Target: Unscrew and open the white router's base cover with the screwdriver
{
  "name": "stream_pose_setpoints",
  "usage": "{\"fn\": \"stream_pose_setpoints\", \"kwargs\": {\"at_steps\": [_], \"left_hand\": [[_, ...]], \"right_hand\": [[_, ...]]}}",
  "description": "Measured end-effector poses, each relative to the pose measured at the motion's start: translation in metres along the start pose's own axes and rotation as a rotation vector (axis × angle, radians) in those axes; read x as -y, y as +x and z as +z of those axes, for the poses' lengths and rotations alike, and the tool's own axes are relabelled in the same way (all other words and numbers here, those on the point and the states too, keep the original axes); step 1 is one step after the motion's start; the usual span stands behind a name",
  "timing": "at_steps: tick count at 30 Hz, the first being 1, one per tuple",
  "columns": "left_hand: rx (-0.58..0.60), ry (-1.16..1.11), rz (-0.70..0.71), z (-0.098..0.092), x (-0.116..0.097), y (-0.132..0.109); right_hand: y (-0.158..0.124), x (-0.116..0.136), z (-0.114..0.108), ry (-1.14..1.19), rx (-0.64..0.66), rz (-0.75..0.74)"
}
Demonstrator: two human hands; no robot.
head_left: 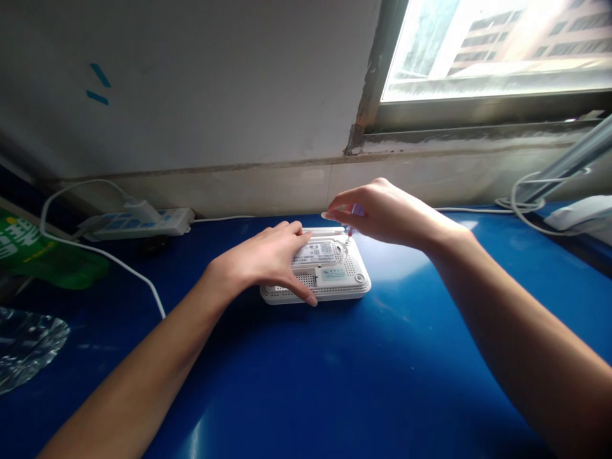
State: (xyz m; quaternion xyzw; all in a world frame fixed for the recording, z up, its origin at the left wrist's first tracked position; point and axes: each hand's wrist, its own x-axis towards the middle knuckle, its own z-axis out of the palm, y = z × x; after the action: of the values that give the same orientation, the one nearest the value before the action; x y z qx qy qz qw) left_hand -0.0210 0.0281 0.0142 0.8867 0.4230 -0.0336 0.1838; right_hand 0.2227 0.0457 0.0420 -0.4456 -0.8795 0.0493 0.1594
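My left hand (261, 260) and my right hand (377, 213) are bare, slim and long-fingered, with smooth backs and faintly raised knuckles. My left forearm (143, 376) and my right forearm (526, 338) are bare too, long and smooth, widening gradually from narrow wrists until the picture's edge cuts them off.

Blue glossy counter (287, 395), viewed from its near edge. Centre: white router (335, 294) lying underside up, with labels and vent holes showing. Far left: white power strip (138, 223) along the back edge, with a white cable (119, 271) running from that area across the counter toward the near side. Left: green plastic bag (43, 255). Near left: crumpled clear plastic (23, 347). Far right: coiled white cord (521, 204) just beside a white object (578, 213), its kind unclear.
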Motion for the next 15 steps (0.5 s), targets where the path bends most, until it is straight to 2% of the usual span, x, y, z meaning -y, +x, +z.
{"fn": "stream_pose_setpoints", "kwargs": {"at_steps": [3,8,15], "left_hand": [[0.009,0.007,-0.021,0.0,0.0,0.0009],[0.018,0.017,-0.03,0.0008,0.0,0.0016],[0.008,0.002,-0.032,0.0003,-0.0024,-0.0006]], "right_hand": [[-0.0018,-0.0038,0.0018,0.064,-0.023,0.026],[-0.0056,-0.0049,-0.0032,0.073,0.034,-0.07],[-0.0008,-0.006,0.0016,0.039,0.01,-0.029]]}}
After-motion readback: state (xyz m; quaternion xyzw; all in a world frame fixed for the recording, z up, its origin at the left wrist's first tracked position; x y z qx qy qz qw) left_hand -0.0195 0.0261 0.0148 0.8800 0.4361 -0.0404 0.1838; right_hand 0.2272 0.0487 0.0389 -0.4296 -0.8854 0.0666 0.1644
